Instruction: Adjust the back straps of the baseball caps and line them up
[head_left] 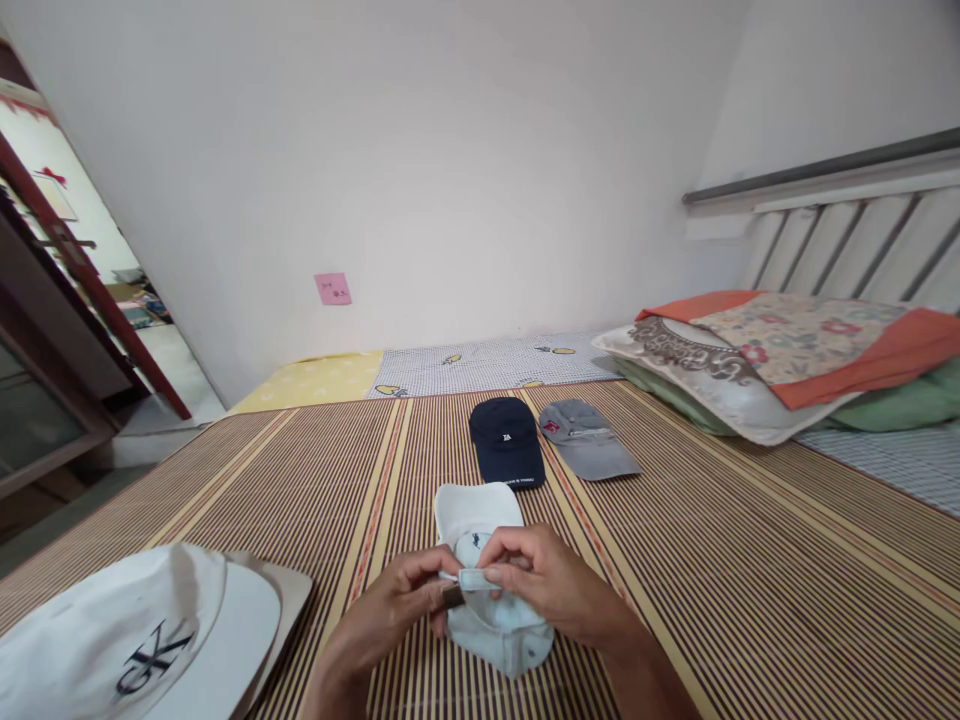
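A pale, whitish baseball cap point(480, 505) lies on the striped bamboo mat in front of me, its brim pointing away and a small dark emblem inside the back opening. My left hand point(409, 597) pinches the left end of its back strap, near a small brown tab. The strap's right part sits between the thumb and fingers of my right hand point(544, 575). Just beyond the brim rests a navy cap point(506, 435) with a small white mark. Beside that one, on the right, is a grey cap point(589, 440) with a red emblem.
White caps point(150, 630) with black lettering and a beige brim lie close at the lower left. Pillows point(817, 340) with orange-edged covers are at the right by a slatted headboard point(862, 245). A white wall point(480, 180) with a pink note point(332, 289) rises behind the mat point(285, 470).
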